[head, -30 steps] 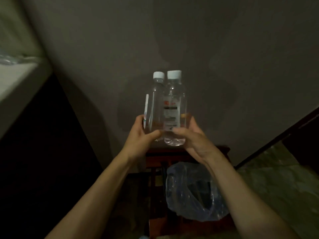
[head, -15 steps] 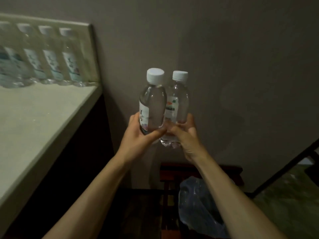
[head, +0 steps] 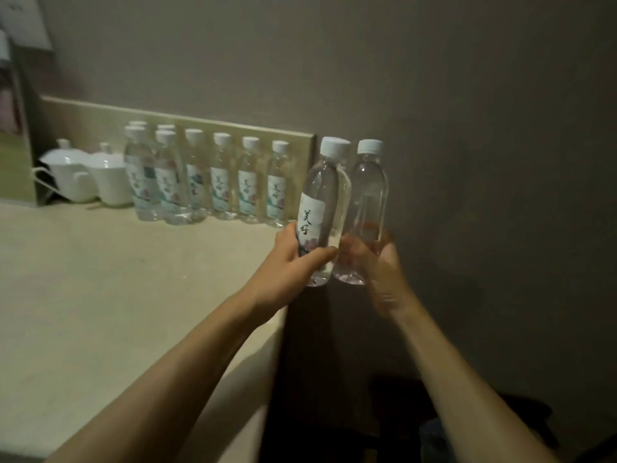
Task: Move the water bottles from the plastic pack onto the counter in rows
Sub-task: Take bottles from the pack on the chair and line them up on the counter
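I hold two clear water bottles with white caps upright in the air, side by side, just past the counter's right end. My left hand [head: 293, 259] grips the left bottle [head: 322, 195], whose label faces me. My right hand [head: 377, 262] grips the right bottle [head: 369, 192] near its base. Several bottles [head: 220, 182] stand in a row along the back of the beige counter [head: 117, 295], against a low backsplash, with two more doubled up at the row's left end. The plastic pack is barely in view, at the bottom right corner.
Two white lidded teacups [head: 86, 175] stand left of the bottle row. A mirror or panel edge [head: 16, 128] rises at the far left. A grey wall [head: 467, 128] is behind. Dark furniture [head: 384, 412] sits below, right of the counter's edge.
My view and both hands have swung left from the pack toward the counter. The bottle row and teacups have come fully into view, and the two held bottles are nearer the counter's end.
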Tool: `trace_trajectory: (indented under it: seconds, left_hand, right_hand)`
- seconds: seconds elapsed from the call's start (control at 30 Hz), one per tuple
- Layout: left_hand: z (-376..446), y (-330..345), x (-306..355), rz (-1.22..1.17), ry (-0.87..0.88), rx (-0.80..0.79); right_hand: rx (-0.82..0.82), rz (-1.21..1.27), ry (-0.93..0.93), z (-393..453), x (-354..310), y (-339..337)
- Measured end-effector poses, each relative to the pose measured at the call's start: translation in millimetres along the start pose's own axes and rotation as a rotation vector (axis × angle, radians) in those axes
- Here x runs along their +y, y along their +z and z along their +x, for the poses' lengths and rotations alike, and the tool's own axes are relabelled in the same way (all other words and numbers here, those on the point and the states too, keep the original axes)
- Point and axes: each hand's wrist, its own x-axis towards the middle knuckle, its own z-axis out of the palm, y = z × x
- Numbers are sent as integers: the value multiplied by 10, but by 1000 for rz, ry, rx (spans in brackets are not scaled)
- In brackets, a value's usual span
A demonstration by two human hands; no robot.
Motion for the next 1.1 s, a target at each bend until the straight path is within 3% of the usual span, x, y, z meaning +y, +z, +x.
trace_trajectory:
  seconds: [0.17,0.3,0.53,0.73,0.83,1.1]
  left_hand:
    - [-48,-902,-107,72,-61,-31]
    - [-68,-1288,-228,182,30,53]
    - [21,-1574,-324,452,12,167]
    - [76,-1749,-372,540,-13,311]
    - [118,-1796,-423,616,-56,413]
    - [200,-1756,-465,667,-62,482]
  right_hand:
    - [-8,-83,5,153,268,716]
    - [-92,22,67,224,400,1081]
    - [-154,-95,229,361,513,1443]
    - [-166,-105,204,410,621,1425]
    - [-172,-261,164,465,667,1387]
    - [-242,-330,122,668,736,1473]
